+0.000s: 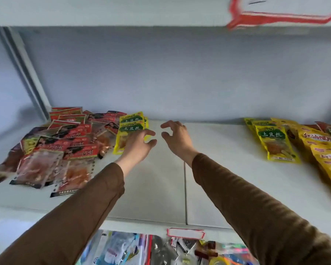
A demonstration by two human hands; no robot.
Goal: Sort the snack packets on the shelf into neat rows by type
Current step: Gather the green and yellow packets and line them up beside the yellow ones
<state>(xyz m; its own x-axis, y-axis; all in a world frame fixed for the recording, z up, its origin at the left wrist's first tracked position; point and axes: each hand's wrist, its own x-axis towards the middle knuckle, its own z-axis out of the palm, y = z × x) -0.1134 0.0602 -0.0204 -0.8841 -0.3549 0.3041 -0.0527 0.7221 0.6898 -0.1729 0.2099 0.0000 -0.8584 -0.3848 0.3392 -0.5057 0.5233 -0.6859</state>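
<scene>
Head view: the left hand (137, 144) rests with relaxed fingers on the yellow packets (131, 129) beside the heap of red packets (65, 142). The right hand (177, 137) hovers empty, fingers loosely curled, over the bare white shelf (218, 178). More yellow packets (275, 142) lie far right.

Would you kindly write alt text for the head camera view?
Two brown-sleeved arms reach over a white shelf: the left hand rests on yellow snack packets beside a jumbled red packet pile, the right hand hovers empty. More yellow packets lie right.
</scene>
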